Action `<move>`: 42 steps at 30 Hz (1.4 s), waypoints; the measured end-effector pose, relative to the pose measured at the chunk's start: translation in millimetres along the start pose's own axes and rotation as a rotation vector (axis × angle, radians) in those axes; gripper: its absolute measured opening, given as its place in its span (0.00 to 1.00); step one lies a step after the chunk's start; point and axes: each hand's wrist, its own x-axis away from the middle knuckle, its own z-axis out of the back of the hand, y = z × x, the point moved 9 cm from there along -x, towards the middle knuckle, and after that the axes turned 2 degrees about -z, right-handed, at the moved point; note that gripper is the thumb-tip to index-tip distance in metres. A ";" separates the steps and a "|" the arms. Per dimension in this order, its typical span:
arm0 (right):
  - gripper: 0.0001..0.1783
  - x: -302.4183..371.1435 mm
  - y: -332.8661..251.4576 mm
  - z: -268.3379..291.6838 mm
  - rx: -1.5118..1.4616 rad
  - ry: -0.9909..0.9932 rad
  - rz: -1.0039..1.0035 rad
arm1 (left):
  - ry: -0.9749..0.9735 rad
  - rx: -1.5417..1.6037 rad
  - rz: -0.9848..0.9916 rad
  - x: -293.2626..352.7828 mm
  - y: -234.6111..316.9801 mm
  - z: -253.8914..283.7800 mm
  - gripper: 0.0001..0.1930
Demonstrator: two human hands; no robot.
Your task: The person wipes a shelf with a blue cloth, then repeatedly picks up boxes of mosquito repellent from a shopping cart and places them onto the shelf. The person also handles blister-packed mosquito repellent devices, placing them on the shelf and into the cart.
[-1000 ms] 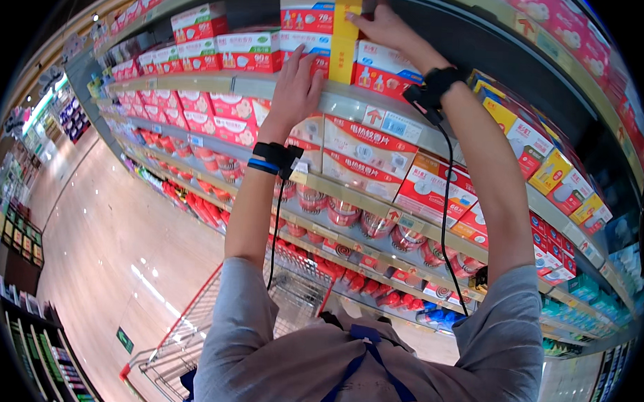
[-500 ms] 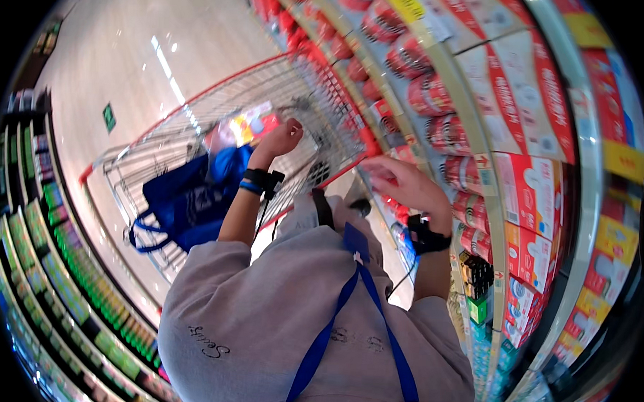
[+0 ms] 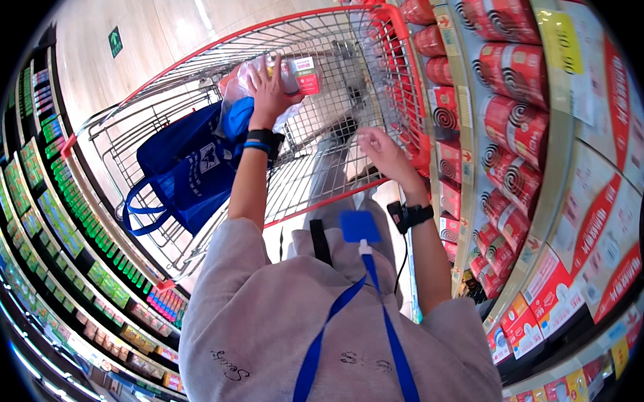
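At 2 o'clock, nearest, the right hand [image 3: 387,154] hung half curled, empty, beside the cart's red rim [image 3: 422,151]. Toward 9 o'clock lay a blue bag [image 3: 188,178]. Farther, at 11, the left hand [image 3: 267,94] lay spread across a red-and-white box [image 3: 308,81] in the cart, its hold undetermined. The box's exposed end faced 3 o'clock; long axis obscured.

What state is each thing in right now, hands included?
Left hand: fingers spread over the packages; contact unclear.
Right hand: fingers partly curled, nothing visible in it.
Red-and-white box: in the cart, partly hidden by the left hand.
Cart: upright, partly loaded.
Blue bag: in the cart, slumped, handles loose.
Red packs: lined up on the shelf.
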 end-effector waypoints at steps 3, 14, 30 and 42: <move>0.25 -59.9 -2.0 -14.6 0.101 0.010 -0.034 | -0.190 -0.141 -0.176 -4.0 -14.3 -19.7 0.64; 0.53 -227.0 -18.9 -90.6 0.981 0.048 0.451 | -0.069 0.333 0.297 108.0 -60.1 114.3 0.58; 0.64 -93.7 -86.1 -38.5 0.106 -0.145 0.102 | 0.184 1.889 0.316 173.4 -51.1 111.7 0.45; 0.59 238.2 -92.3 82.9 -0.818 0.157 0.299 | -0.096 1.613 0.148 171.0 100.3 147.3 0.32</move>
